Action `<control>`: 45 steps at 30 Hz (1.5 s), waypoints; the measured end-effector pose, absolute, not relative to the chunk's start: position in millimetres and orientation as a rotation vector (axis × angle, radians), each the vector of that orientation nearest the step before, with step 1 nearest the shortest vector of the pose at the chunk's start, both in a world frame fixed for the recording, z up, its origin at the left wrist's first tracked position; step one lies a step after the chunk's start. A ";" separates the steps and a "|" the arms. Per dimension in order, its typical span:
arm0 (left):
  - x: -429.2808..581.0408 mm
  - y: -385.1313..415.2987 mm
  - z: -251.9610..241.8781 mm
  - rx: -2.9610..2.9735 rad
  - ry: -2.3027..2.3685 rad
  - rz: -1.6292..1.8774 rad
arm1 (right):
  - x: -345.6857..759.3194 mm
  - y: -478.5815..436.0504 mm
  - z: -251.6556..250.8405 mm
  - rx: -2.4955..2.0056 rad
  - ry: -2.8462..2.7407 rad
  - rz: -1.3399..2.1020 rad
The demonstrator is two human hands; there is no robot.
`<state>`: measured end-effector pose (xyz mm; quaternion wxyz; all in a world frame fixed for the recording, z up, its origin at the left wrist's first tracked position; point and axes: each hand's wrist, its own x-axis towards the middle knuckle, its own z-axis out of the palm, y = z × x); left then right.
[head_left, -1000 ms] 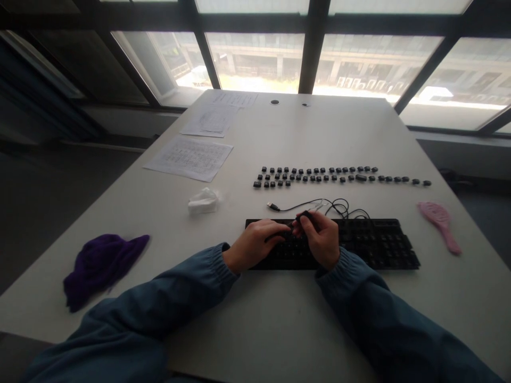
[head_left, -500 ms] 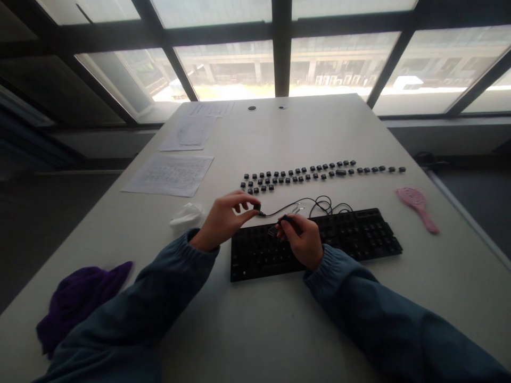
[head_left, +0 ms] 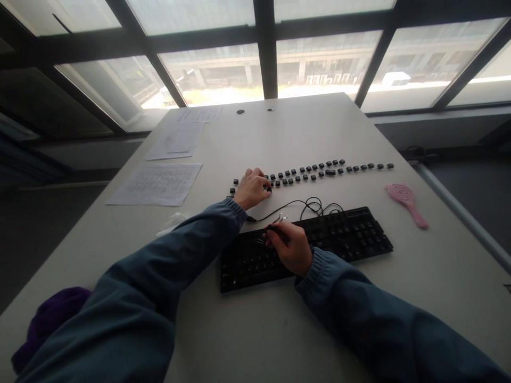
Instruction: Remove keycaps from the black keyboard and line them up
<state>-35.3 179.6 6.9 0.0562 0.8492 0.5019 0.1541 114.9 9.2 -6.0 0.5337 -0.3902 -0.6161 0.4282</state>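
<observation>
Blocking part of the keycap rows [head_left: 330,172] is the left hand [head_left: 251,189].

Two bare hands reach out on arms sleeved in blue. The left arm [head_left: 159,276] stretches toward 1 o'clock, its left hand [head_left: 252,189] knuckles-up, thumb and fingertips drawn together in a pinch. The right arm [head_left: 359,308], coming in from 4 o'clock, points its right hand [head_left: 293,249] toward 10 o'clock — fingers curled in, thumb pressed close. The left hand sits at the right's 11 o'clock — farther from the body.
</observation>
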 end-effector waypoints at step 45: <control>-118.1 -5.3 -8.4 2.156 1.317 0.879 | 136.3 8.2 2.0 -1.188 -1.661 1.081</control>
